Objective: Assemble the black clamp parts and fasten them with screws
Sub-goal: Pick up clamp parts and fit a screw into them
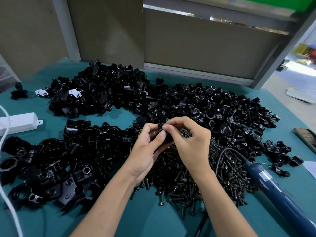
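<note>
My left hand (pixel 147 151) grips a black clamp part (pixel 166 140) above the middle of the table, thumb pressed on its front. My right hand (pixel 189 139) pinches the top of that part (pixel 161 125) with thumb and forefinger; a small piece sits there, too hidden to name. Under both hands lies a heap of dark screws (pixel 196 182). Loose black clamp parts lie in big piles at the back left (pixel 102 93), back right (pixel 213 108) and front left (pixel 56 159).
A blue electric screwdriver (pixel 277 189) with a grey cable lies at the right on the teal table (pixel 153 218). A white power strip (pixel 18 123) and white cord sit at the left edge. A dark flat object (pixel 306 137) lies at the far right. Beige panels stand behind.
</note>
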